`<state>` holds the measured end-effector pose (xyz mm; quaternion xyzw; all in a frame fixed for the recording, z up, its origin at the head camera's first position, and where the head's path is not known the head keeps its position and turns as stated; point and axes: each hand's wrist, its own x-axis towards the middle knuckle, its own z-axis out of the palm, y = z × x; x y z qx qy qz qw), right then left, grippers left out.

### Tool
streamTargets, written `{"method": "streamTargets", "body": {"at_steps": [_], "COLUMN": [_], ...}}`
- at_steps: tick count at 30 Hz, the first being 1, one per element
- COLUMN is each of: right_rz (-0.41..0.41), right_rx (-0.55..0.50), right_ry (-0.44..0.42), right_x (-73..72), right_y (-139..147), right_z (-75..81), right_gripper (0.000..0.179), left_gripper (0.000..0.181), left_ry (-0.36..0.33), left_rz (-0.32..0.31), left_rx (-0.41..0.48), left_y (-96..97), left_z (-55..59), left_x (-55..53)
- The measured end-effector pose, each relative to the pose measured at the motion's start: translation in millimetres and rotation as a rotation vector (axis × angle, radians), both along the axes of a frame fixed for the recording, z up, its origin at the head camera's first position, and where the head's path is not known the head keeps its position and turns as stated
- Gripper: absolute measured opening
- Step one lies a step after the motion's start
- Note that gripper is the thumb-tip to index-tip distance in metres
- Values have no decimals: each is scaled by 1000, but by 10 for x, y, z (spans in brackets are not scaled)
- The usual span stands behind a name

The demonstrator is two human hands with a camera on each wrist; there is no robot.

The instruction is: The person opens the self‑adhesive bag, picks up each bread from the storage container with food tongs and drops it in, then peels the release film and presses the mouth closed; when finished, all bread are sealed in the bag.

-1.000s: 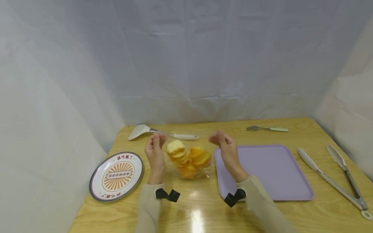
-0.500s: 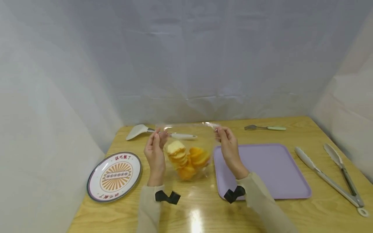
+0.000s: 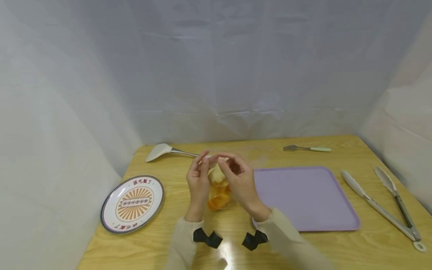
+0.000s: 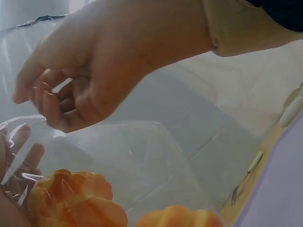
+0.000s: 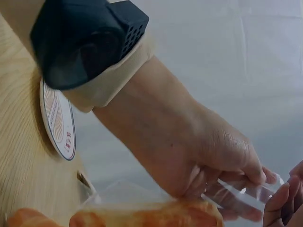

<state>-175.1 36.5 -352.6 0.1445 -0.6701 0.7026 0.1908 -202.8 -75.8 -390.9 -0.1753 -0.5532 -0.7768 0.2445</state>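
Between my two hands is a clear plastic bag [image 4: 142,142] holding several yellow and orange bread-like pieces [image 3: 219,201]. My left hand [image 3: 198,185] pinches the bag's upper part, with its thumb in front of the film and fingers behind it, as the right wrist view shows. Close beside it, fingertips nearly meeting, my right hand [image 3: 244,184] has curled fingers at the bag's top edge and grips the film. A pale ruffled piece [image 3: 217,175] shows in the gap below the fingertips. The hands hide much of the bag in the head view.
Left on the wooden table [image 3: 135,251] lies a patterned plate [image 3: 135,204]. Behind the hands is a white-headed turner [image 3: 159,152], its handle hidden. A lilac tray [image 3: 310,202] is at right, with a fork [image 3: 307,148] behind and tongs [image 3: 388,210] beyond.
My hands were apart, holding the bag's top spread wide half a second ago. They have come together at the middle, and the bag's top is gathered between them.
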Motion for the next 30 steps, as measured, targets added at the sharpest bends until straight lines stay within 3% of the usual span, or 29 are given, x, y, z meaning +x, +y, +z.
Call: {"method": "streamTargets", "body": {"at_steps": [5,10,18,25,30], "right_rz": [20,-4,26,38,36], "right_rx": [-8,-30,-86,-106,-112], "right_ry": [-49,-63,-74,-76,-67], "right_x": [19,16,12,-13,-21], "right_y": [-98,-106,-80,-76,-79], "right_z": [58,62,56,49,41], "right_gripper": [24,23,23,21,18], "left_gripper": [21,25,35,39,32], "left_ry": [73,72,84,64,81], "left_rz": [-16,4,26,32,3], "left_rx": [-68,-104,-147,-145,-113], "left_y": [71,104,117,117,121], "left_z": [-21,-21,-15,-14,-1], "left_x": [63,109,111,108,97]}}
